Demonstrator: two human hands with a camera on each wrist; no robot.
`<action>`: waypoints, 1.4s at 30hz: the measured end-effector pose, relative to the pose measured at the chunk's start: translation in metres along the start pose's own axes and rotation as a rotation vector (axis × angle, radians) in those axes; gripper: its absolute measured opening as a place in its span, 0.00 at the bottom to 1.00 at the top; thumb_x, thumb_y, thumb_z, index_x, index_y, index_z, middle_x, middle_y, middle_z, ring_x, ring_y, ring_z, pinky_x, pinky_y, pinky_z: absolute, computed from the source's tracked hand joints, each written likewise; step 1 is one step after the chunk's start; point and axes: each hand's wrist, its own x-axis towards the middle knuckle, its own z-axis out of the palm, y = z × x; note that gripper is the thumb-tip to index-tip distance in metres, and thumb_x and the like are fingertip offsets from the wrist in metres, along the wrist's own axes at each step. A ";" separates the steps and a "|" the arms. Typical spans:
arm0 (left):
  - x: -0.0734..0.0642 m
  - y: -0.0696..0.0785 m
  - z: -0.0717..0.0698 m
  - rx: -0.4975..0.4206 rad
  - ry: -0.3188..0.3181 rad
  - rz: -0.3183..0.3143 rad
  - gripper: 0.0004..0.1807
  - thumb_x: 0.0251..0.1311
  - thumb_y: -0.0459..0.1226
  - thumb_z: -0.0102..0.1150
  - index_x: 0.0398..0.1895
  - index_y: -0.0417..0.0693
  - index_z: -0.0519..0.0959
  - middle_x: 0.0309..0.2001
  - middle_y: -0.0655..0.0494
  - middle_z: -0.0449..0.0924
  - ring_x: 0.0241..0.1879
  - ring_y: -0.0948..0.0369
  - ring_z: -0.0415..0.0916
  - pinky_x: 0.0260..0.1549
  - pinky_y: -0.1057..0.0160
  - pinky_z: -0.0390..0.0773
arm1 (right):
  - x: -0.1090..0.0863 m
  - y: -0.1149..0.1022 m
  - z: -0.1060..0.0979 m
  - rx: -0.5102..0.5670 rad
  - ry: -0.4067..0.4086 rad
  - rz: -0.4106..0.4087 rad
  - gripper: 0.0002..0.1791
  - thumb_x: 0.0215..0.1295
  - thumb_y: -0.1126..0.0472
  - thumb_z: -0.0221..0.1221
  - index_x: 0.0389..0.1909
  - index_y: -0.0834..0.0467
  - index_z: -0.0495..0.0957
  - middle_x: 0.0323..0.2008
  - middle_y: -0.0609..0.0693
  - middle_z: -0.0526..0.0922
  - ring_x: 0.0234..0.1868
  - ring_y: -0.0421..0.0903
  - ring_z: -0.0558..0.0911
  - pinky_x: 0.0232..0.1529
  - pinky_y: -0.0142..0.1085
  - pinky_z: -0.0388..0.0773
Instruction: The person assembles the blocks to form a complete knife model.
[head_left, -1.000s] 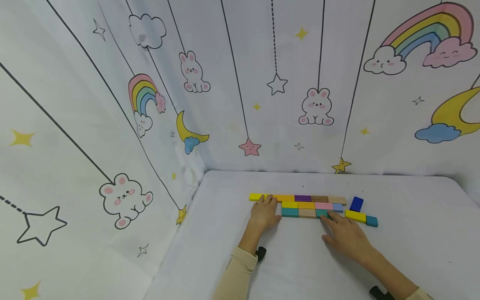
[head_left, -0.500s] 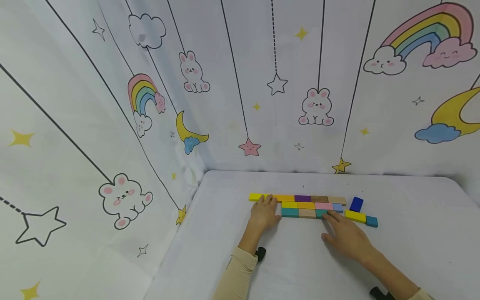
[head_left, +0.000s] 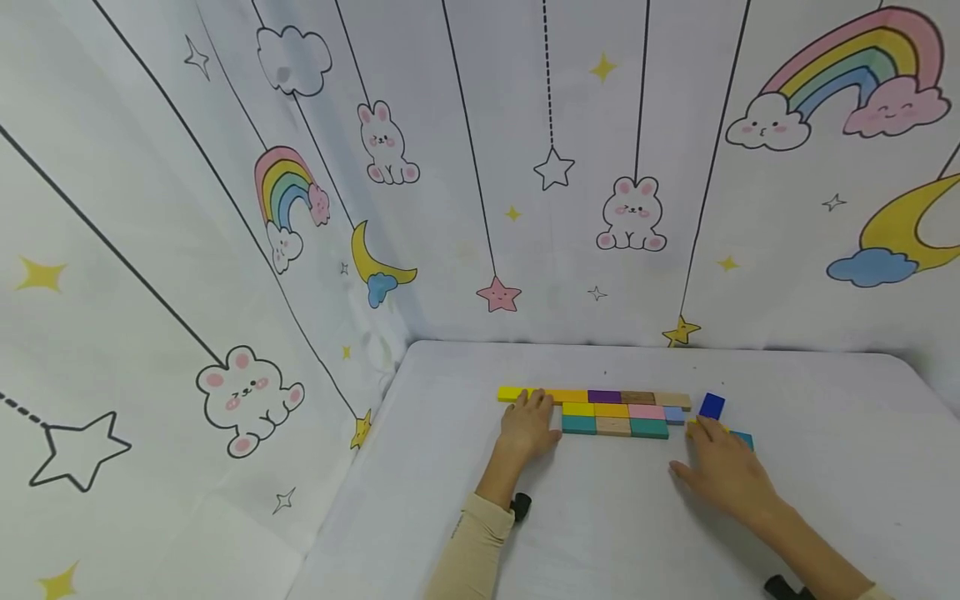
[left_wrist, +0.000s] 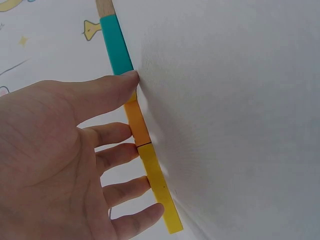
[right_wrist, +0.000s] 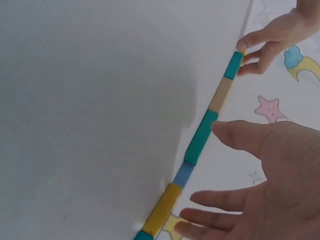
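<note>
My left hand rests at the left end of flat coloured blocks laid in three rows. In the left wrist view its thumb touches the end of a teal block; the straight fingers lie along an orange block and a yellow block. My right hand reaches over another yellow block to the right of the rows, partly covering it in the head view. In the right wrist view its fingers are extended and spread beside the blocks. A small teal block adjoins that yellow one.
A dark blue block lies at an angle behind the right hand. The back row includes a purple block and a dark wood block; a pink block is in the middle row. A patterned curtain surrounds the white table.
My right hand has moved right, from the front row's right teal block to the separate yellow block. The left hand and the rows stay where they were.
</note>
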 end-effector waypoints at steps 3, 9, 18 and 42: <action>0.000 0.000 0.000 0.008 -0.003 -0.001 0.38 0.70 0.55 0.64 0.78 0.55 0.66 0.80 0.57 0.61 0.79 0.49 0.56 0.74 0.45 0.65 | -0.003 0.007 0.001 -0.012 -0.019 0.004 0.44 0.59 0.50 0.75 0.62 0.80 0.70 0.64 0.82 0.69 0.65 0.78 0.69 0.63 0.73 0.67; 0.000 0.001 -0.001 0.006 -0.005 0.000 0.38 0.70 0.55 0.64 0.78 0.54 0.66 0.80 0.56 0.61 0.79 0.49 0.56 0.74 0.45 0.65 | -0.006 0.011 -0.002 -0.086 -0.041 -0.017 0.44 0.59 0.48 0.74 0.62 0.79 0.72 0.64 0.80 0.71 0.64 0.76 0.72 0.59 0.74 0.70; -0.001 0.002 -0.003 0.005 -0.008 -0.004 0.37 0.70 0.54 0.64 0.78 0.54 0.66 0.80 0.56 0.61 0.79 0.49 0.57 0.74 0.45 0.66 | -0.013 0.008 -0.009 -0.108 -0.026 -0.058 0.37 0.57 0.49 0.75 0.56 0.74 0.78 0.60 0.77 0.76 0.61 0.74 0.76 0.54 0.75 0.72; -0.003 0.003 -0.003 0.001 -0.001 -0.008 0.38 0.70 0.54 0.64 0.78 0.54 0.66 0.80 0.56 0.61 0.79 0.49 0.57 0.74 0.43 0.65 | -0.031 -0.016 -0.007 -0.073 -0.118 -0.080 0.41 0.52 0.43 0.77 0.61 0.65 0.81 0.60 0.65 0.82 0.62 0.68 0.79 0.59 0.78 0.65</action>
